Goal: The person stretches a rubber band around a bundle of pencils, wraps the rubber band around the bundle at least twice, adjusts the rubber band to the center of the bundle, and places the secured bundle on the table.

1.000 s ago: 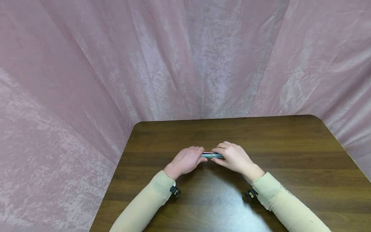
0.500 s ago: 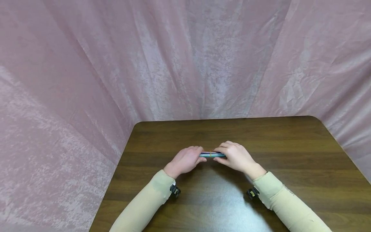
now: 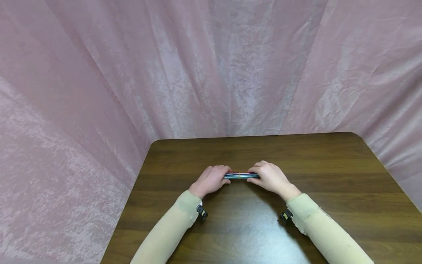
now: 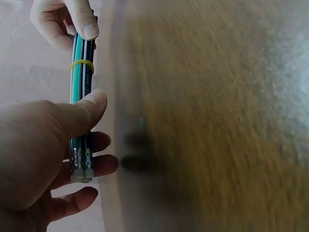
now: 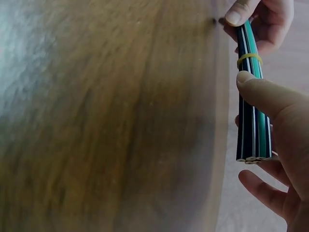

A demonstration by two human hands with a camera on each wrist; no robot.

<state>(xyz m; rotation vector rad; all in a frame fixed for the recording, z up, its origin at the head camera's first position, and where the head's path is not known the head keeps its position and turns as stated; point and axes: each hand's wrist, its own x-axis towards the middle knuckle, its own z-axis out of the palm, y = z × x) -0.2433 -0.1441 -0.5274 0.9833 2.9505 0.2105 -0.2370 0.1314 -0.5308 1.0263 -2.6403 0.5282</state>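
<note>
A bundle of striped green, black and white pencils point(image 3: 243, 176) lies crosswise between the two hands, above the table. A yellow rubber band point(image 5: 249, 59) circles its middle. My left hand point(image 3: 211, 179) pinches the left part between thumb and fingers; metal ferrules and pale erasers point(image 4: 82, 175) show at that end in the left wrist view. My right hand point(image 3: 271, 178) pinches the other part, where the flat, unsharpened pencil ends point(image 5: 253, 159) stick out past the thumb in the right wrist view. The band sits in the gap between the hands.
The brown wooden table point(image 3: 230, 227) spreads under both arms, with rounded far corners. Pink velvety curtains point(image 3: 211, 66) hang behind it and at its sides. A small black camera point(image 3: 202, 212) is strapped at the left wrist and another black camera point(image 3: 285, 215) at the right.
The hands have moved apart along the bundle, the left one leftward and the right one slightly rightward. More of the pencils shows between them; both hands keep their hold.
</note>
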